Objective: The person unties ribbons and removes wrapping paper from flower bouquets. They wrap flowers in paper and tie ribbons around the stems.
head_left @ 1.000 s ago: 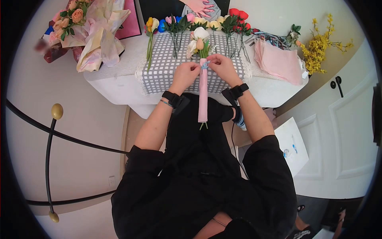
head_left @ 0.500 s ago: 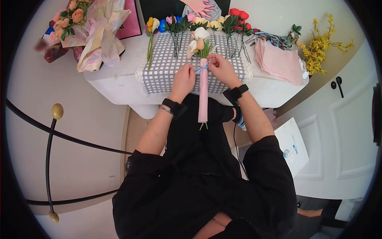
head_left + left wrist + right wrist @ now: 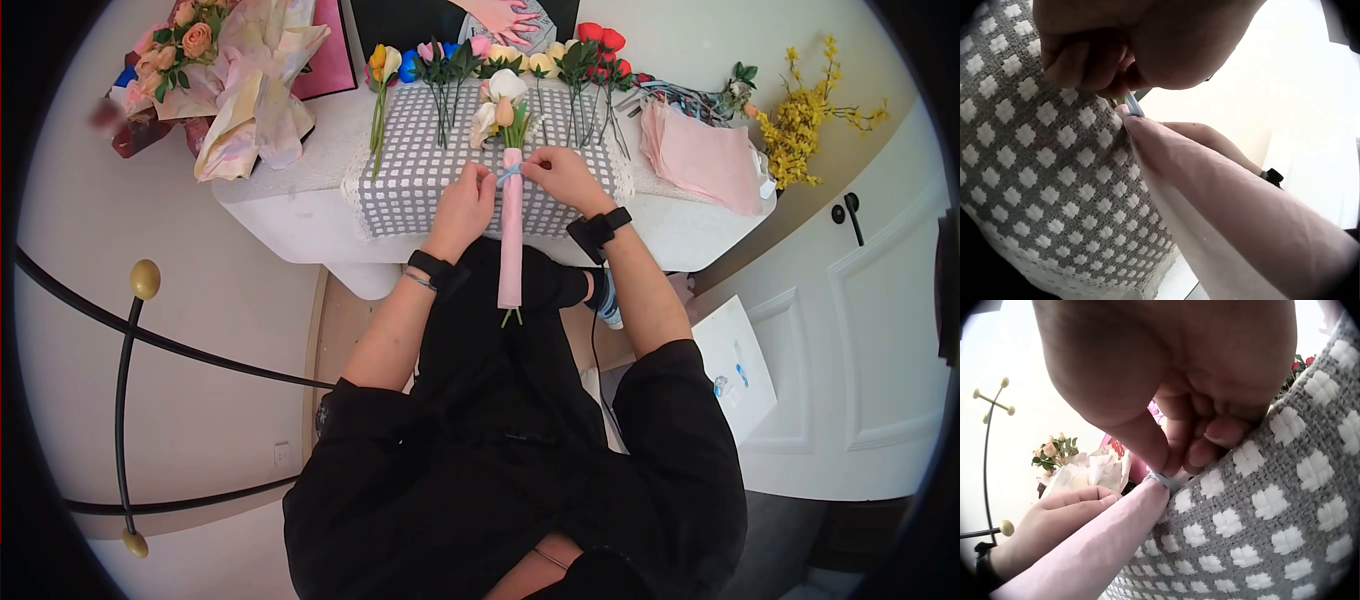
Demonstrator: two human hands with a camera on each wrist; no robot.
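A small bouquet with white blooms and a peach tulip (image 3: 503,112) has its stems rolled in pink wrapping paper (image 3: 511,240). Green stem ends poke out at the bottom, over the person's lap. Around the upper part of the roll runs a light blue ribbon (image 3: 509,173), also seen in the left wrist view as a pale strip (image 3: 1134,105). On the left side, the left hand (image 3: 464,208) pinches one part of the ribbon between thumb and fingers. The right hand (image 3: 568,182) pinches it on the other side, fingertips right at the paper in the right wrist view.
Loose artificial flowers (image 3: 460,62) line the back of the checked cloth (image 3: 410,190). At the right lie pink paper sheets (image 3: 700,155) beside yellow blossom branches (image 3: 795,120). A large wrapped bouquet (image 3: 250,90) stands at the left end of the white table (image 3: 270,215).
The left hand has moved off to the left from the knot, drawing the ribbon out. The right hand has come down a little to the ribbon's level. The bouquet has stayed in place.
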